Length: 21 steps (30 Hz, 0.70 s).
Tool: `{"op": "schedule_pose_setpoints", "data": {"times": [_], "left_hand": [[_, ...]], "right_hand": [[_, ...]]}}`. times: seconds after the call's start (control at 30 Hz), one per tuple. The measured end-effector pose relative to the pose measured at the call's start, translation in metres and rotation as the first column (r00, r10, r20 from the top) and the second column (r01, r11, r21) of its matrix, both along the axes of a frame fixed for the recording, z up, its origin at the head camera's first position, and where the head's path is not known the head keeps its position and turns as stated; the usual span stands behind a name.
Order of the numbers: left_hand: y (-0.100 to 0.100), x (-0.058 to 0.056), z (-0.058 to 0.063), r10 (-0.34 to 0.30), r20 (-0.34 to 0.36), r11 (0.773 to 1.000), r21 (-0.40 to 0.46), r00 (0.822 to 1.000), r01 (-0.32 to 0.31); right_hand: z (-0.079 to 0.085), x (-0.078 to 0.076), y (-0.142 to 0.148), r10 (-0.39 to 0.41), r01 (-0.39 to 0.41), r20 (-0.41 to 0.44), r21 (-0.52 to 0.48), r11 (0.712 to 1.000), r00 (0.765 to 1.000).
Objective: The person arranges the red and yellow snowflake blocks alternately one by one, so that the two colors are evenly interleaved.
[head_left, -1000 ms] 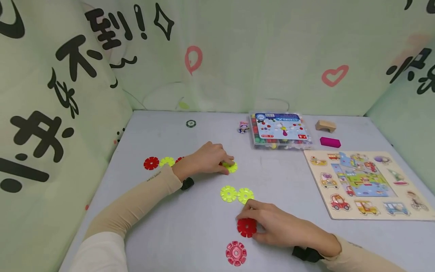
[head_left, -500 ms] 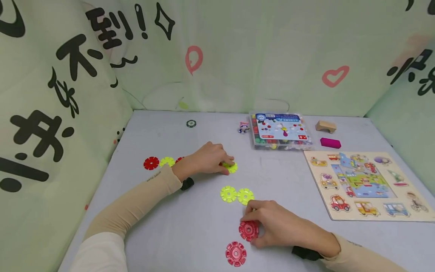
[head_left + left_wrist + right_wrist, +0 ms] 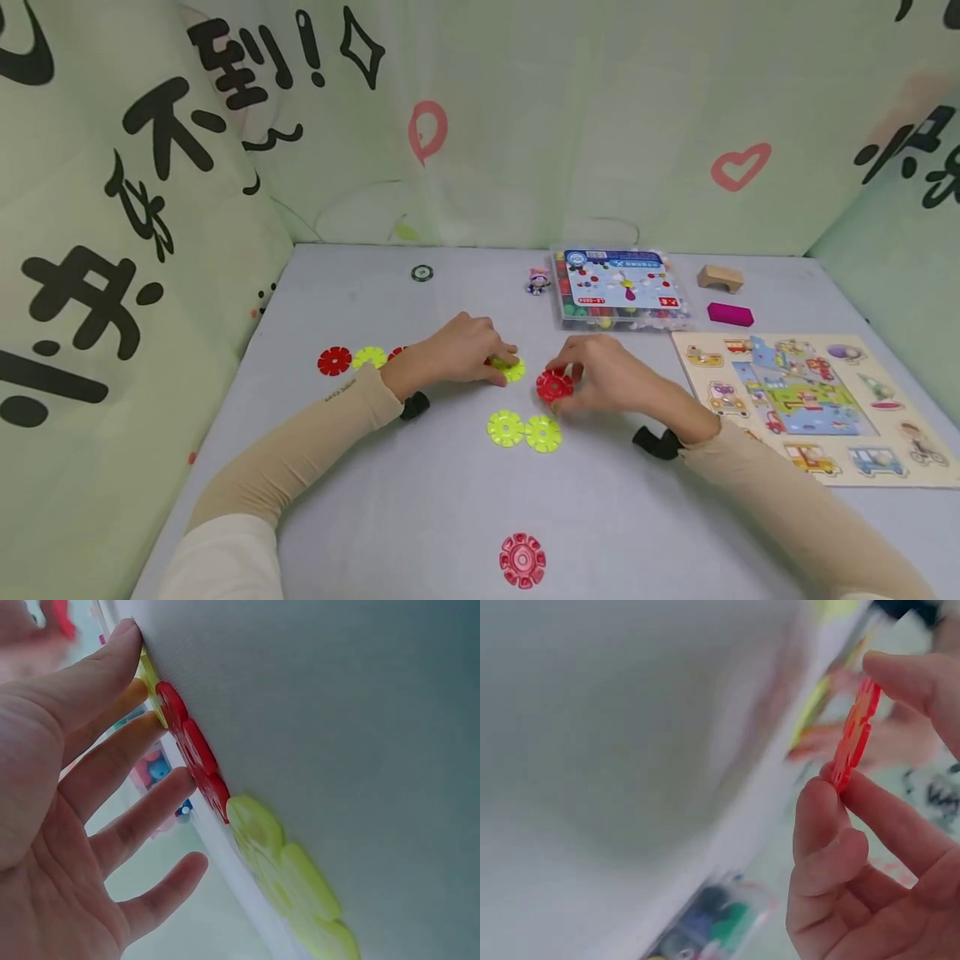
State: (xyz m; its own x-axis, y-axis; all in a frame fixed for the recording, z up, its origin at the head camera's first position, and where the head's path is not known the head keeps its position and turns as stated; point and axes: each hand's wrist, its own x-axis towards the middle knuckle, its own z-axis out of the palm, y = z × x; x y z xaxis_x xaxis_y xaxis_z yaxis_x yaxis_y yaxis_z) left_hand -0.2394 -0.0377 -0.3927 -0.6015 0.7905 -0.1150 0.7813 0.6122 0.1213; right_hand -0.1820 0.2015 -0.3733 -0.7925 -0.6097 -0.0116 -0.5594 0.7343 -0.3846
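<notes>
in the head view, a row of flower-edged discs (image 3: 334,361) runs left to right across the counter (image 3: 390,517). the left hand (image 3: 461,350) touches the yellow disc (image 3: 513,369) at the row's right end; whether it pinches it or merely steadies it, i cannot tell. the right hand (image 3: 611,375) pinches a red disc (image 3: 553,386) just to the right, apart from the row. two loose yellow discs (image 3: 506,428) lie side by side nearer, another red one (image 3: 522,561) nearer again.

in the left wrist view, the fingers spread along the row, beside red and yellow.

in the right wrist view, thumb and fingertips grip the red disc by opposite edges, seemingly off the counter.

the step in hand looks like extending the alternating row; the next move would call for lowering red flat beside yellow.
</notes>
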Motion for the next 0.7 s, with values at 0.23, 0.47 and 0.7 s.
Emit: {"op": "schedule_pose_setpoints", "data": {"times": [0.23,0.47,0.7], "left_hand": [[0.003,0.000,-0.001,-0.017,0.000,1.000,0.008,1.000,0.017],[0.003,-0.002,-0.001,-0.002,0.006,1.000,0.003,1.000,0.002],[0.000,0.000,0.001,0.003,0.017,1.000,0.014,1.000,-0.003]], "right_hand": [[-0.010,-0.043,-0.004,-0.007,0.001,0.063,0.085,0.996,0.998],[-0.010,-0.043,-0.007,0.007,-0.012,0.073,0.062,0.998,0.997],[-0.012,-0.040,-0.010,-0.018,0.014,0.084,0.046,0.999,0.996]]}}
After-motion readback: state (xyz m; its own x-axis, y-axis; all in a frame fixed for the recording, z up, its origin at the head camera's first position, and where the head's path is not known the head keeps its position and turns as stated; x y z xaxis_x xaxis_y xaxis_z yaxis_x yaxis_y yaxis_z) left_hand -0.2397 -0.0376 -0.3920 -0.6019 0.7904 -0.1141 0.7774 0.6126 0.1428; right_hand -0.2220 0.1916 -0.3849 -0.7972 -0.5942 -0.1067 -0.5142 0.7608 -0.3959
